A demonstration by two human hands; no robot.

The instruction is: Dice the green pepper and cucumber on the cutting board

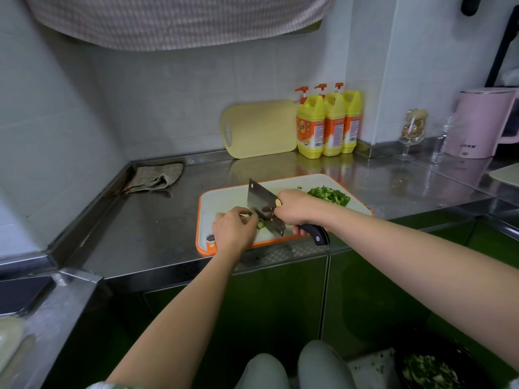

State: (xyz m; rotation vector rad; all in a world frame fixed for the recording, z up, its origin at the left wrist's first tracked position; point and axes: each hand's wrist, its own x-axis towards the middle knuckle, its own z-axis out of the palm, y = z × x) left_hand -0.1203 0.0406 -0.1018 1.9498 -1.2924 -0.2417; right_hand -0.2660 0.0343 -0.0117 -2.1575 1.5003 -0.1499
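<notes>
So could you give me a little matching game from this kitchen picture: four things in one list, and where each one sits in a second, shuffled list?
Things:
1. cleaver
2. diced green pepper
3. cloth
4. yellow board

Places:
A. leaning against the wall
B. gripped in the right hand
C. piled at the cutting board's far right
D. crumpled in the counter's back left corner

Pairs: 1-B, 2-C, 3-D, 4-A.
</notes>
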